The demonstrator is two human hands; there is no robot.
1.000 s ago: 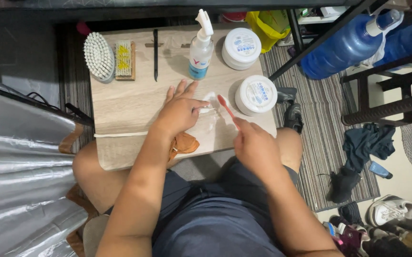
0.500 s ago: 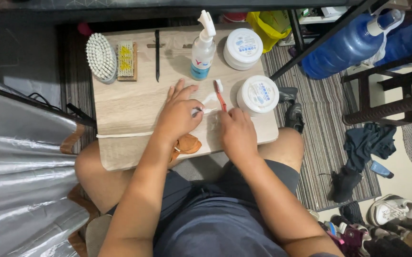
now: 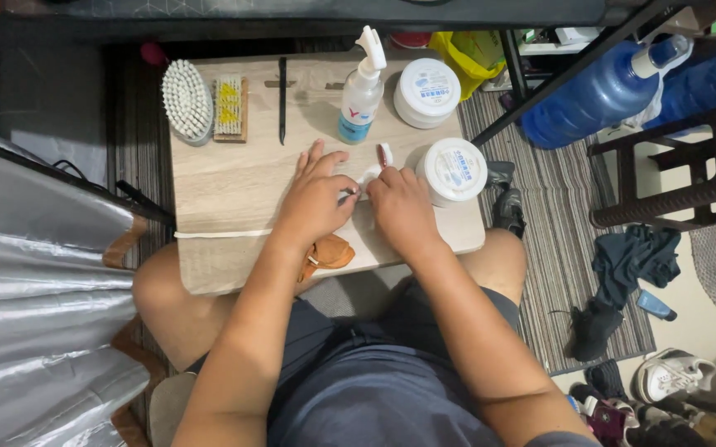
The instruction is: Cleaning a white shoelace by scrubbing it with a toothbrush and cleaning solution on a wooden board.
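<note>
Both hands meet at the middle of the light wooden surface [image 3: 234,178] as I watch through the head camera: my left hand [image 3: 318,197] lies fingers-spread, pressing down on a small white item [image 3: 370,173], while my right hand [image 3: 401,207] is closed around a small brush [image 3: 385,153] whose pale head and reddish neck stick up past the knuckles. What the white item is I cannot tell; most of it is hidden, lying between the two hands and touching both.

Just beside the right hand stands a white round tub [image 3: 454,170], lid on, close to the surface's right edge. In my judgement a hard stroke of the brush could knock that tub off the surface. A spray bottle [image 3: 361,89] stands just beyond the fingers and looks easy to tip with a careless reach.

Farther out sit a second white tub [image 3: 428,91], a thin black tool [image 3: 282,99], a yellow-bristled wooden brush [image 3: 228,108] and a white oval brush [image 3: 186,101]. A tan leather piece [image 3: 329,252] lies under the left wrist.
</note>
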